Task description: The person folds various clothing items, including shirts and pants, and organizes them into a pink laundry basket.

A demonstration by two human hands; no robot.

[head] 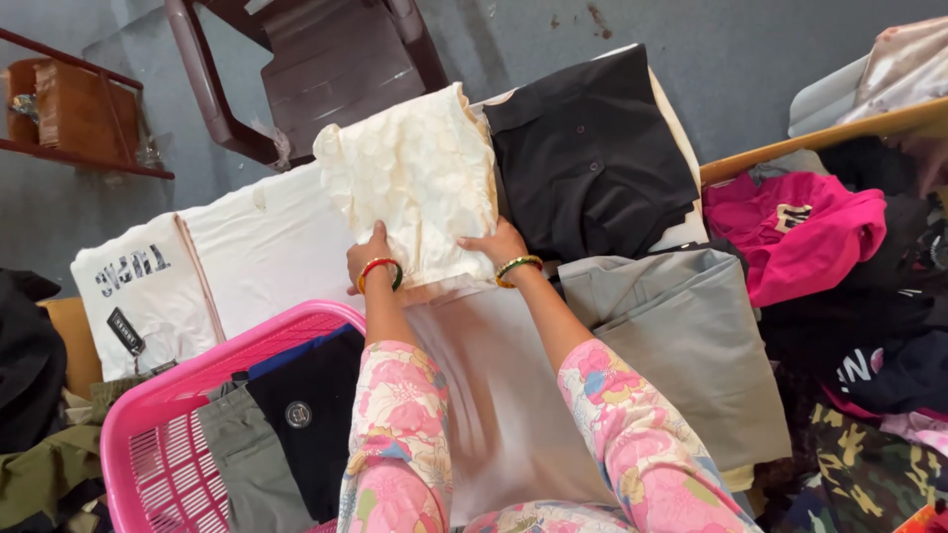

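White-covered work surface (267,247) spans the middle of the room, heaped with clothes. At 12 o'clock from it, a dark brown plastic chair (326,69) on grey floor. At 8 o'clock, a pink laundry basket (168,434) holds folded dark and grey garments. At 4 o'clock, a flat grey garment (691,336); beyond it at 3 o'clock, a bright pink top (800,232) on a loose pile. At 1 o'clock, a folded black shirt (588,158), just beside the piece being handled.

Person in pink floral sleeves stands over the table. Both hands sit on the near edge of a folded cream textured garment (415,183), lying at centre, touching the black shirt's left side. Left hand (370,259) grips its lower left corner, right hand (499,245) its lower right corner; hands apart, each closed on the cloth. Bangles on both wrists.
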